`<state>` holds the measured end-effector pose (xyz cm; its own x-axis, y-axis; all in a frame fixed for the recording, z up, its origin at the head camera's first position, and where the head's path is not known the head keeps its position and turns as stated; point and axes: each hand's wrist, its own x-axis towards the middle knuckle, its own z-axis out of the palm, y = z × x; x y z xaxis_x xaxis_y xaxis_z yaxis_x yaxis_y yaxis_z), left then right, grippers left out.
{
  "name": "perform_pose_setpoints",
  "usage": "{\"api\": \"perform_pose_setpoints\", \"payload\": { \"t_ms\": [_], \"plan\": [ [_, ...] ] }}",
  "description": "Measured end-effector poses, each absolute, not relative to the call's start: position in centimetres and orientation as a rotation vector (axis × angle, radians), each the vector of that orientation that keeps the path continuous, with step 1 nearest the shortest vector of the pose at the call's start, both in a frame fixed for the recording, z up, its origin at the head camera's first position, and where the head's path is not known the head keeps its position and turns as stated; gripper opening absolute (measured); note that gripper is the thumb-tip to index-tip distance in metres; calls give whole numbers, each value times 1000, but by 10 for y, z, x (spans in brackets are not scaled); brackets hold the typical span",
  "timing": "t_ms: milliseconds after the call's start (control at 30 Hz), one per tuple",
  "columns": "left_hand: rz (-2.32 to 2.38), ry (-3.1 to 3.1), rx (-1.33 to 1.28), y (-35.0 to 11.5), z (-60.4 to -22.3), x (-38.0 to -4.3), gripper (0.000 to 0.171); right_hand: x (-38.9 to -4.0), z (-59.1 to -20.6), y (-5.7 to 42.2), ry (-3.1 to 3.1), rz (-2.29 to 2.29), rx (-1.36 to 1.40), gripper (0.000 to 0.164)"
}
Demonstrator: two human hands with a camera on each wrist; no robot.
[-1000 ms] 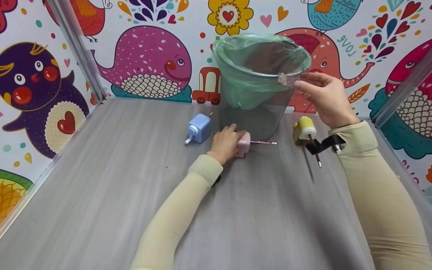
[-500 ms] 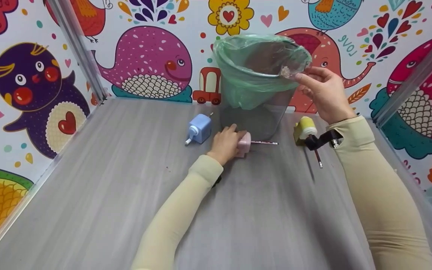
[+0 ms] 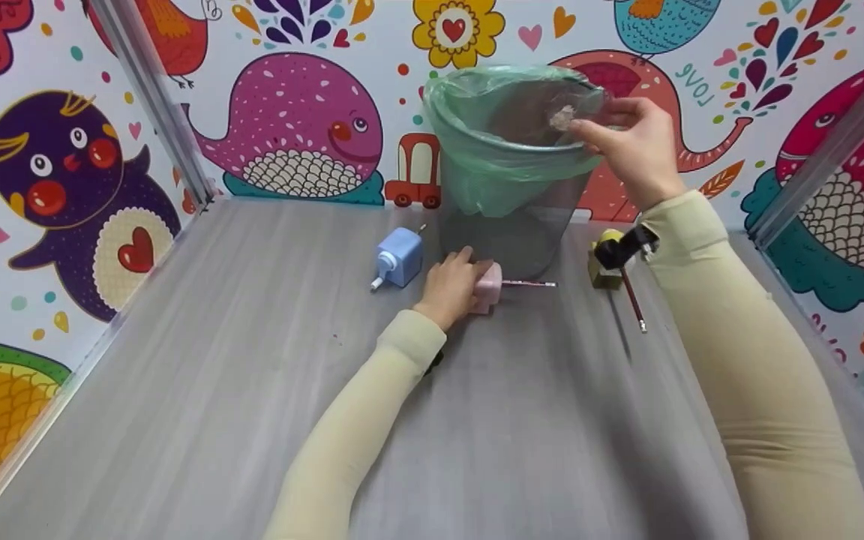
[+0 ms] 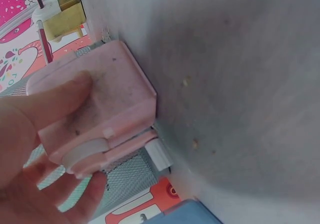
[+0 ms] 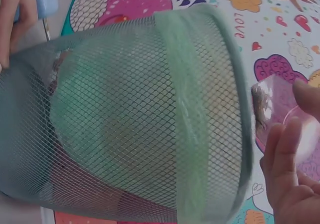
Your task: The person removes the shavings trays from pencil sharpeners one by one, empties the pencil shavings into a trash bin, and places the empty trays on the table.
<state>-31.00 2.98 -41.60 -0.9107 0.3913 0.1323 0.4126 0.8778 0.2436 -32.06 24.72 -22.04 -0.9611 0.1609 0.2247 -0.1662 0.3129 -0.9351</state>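
Two hands on my feed, both occupied. Left hand grips the pink pencil sharpener on the desk: thumb pressed on its body, fingers curled round the crank side. A thin pencil sticks out of it to the right, just in front of the mesh bin. Right hand keeps a narrow pinch, thumb opposite fingers, on a clear plastic container; I have it over the right part of the bin's mouth, pale shavings bunched at the end away from the palm. Can't tell if the container touches the bin. Green bag lines the bin, folded over its edge and hanging partway down inside. Blue sharpener stands near, left of the left hand. Yellow sharpener stands right of the bin, partly hidden from my head view by a black wrist mount; a dark red pencil slants out of it toward the near side. Left wrist view gives me a few specks beside the pink one. Cartoon-print panels behind.
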Motion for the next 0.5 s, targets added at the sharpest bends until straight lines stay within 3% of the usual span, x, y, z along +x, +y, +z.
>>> {"api": "perform_pose_setpoints", "payload": {
  "t_ms": [500],
  "plan": [
    [-412,-3003,-609,31,-415,-310,61,-330,-214,239,-2544,1139,66,77]
  ]
}}
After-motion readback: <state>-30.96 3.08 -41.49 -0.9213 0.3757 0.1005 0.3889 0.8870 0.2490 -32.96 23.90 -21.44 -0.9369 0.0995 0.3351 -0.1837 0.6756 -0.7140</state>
